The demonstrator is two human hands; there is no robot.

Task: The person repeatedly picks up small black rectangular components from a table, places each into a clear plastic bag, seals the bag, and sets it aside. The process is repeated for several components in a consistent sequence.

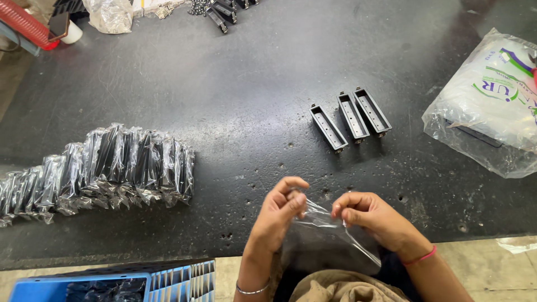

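Clear plastic, thin as film: small bag [321, 221] pinched between both hands just off the near edge of the black table [224, 100], above the lap. Left hand [279, 210] nipping one side of the mouth with thumb and fingertips, right hand [363, 215] nipping the other, neither clenched hard. Looks feather-light and floppy, no stiffness at all, crinkling and sagging below the fingers; probably slick, with the two layers clinging together, so best taken right at the top rim, one layer per hand, and rubbed apart rather than tugged. Likely to stretch or tear under a sharp pull. Further out on the table, three black trays [351, 117] lying side by side, open side up, well apart from the hands: hard moulded plastic by the look, rigid, light, easy to lift by the long walls. Off to the left, long row of wrapped parts [106, 168] leaning against each other, glossy and probably slippery. Big white printed sack [492, 100] at the right edge, blue crate [140, 282] at bottom left, more loose black parts [224, 11] at the far side.
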